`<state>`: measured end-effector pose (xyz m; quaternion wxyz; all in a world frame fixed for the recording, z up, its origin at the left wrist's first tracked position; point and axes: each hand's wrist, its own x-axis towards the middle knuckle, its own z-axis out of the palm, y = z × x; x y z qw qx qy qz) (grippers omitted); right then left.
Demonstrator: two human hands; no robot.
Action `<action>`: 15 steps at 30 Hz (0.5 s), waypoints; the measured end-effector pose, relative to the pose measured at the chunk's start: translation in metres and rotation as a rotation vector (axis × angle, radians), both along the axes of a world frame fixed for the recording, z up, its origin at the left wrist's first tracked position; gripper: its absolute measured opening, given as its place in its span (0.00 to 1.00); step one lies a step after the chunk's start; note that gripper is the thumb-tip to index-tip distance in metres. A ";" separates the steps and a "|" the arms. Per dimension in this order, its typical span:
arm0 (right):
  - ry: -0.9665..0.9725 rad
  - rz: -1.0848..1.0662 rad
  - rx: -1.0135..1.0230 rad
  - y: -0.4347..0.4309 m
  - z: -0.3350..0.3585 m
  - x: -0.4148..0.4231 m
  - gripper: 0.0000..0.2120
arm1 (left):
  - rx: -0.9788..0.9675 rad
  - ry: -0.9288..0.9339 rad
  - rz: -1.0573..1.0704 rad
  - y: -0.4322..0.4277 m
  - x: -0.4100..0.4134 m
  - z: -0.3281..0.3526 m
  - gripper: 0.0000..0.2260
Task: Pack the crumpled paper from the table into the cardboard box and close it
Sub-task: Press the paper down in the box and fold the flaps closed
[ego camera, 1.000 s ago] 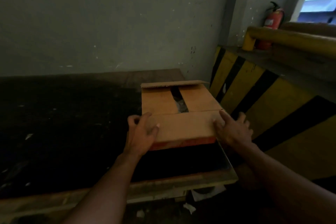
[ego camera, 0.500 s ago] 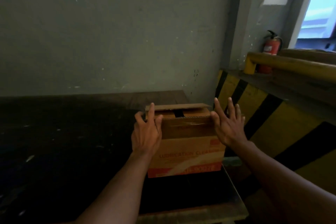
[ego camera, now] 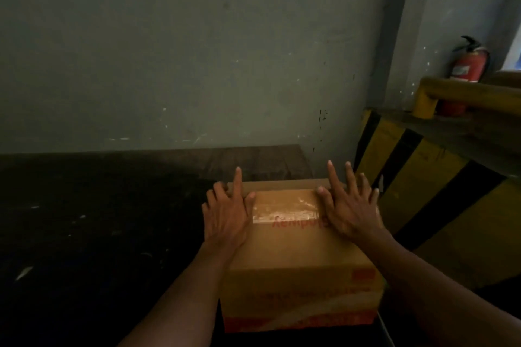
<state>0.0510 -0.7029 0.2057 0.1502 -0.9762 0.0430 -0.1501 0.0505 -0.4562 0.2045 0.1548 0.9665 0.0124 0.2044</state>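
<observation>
Looks like the closing step. Cardboard box [ego camera: 301, 284] sitting on the dark bench [ego camera: 112, 234], at the right end, just beside the yellow and black striped wall [ego camera: 423, 205]. Left hand [ego camera: 225, 217] laid flat on the left side of the top flap [ego camera: 296, 242], fingers straight and spread. Right hand [ego camera: 349, 211] laid flat on the right side of the same flap, fingers straight and spread too. Hands well apart, gripping nothing, only pressing down. Between them, a shiny strip of tape [ego camera: 284, 211] and some red letters. Behind the fingertips, a thin edge of another flap [ego camera: 282, 184], maybe not fully down; hard to tell. No crumpled paper to be seen anywhere, so probably inside the box already, but cannot say for sure with the top covered. A few pale specks [ego camera: 25, 272] on the bench at the far left, too small to name. Red fire extinguisher [ego camera: 466, 70] far off at the right, behind a yellow rail [ego camera: 465, 90], no part of the job. Next, probably: push the near flap all the way flat, then bring the back flap down to meet it. Calls for even pressing with both hands, so as not to tip the box or pop a side flap up. Needs care too, with the box looking close to the right edge of the bench.
</observation>
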 end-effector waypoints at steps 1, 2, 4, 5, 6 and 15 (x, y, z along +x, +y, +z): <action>0.030 0.007 0.012 0.000 -0.007 0.011 0.31 | 0.001 0.042 -0.006 -0.001 0.009 -0.008 0.28; 0.058 0.017 0.020 0.000 -0.015 0.020 0.31 | 0.007 0.080 -0.015 -0.003 0.018 -0.015 0.27; 0.123 0.040 0.017 -0.001 -0.032 0.036 0.32 | 0.055 0.134 -0.028 -0.006 0.035 -0.030 0.26; 0.160 0.049 -0.001 -0.003 -0.039 0.042 0.32 | 0.077 0.159 -0.029 -0.007 0.043 -0.037 0.26; 0.195 0.055 -0.029 -0.005 -0.044 0.048 0.32 | 0.081 0.186 -0.032 -0.009 0.050 -0.042 0.25; 0.380 0.074 -0.167 -0.008 -0.053 0.068 0.36 | 0.061 0.392 -0.084 -0.011 0.070 -0.054 0.23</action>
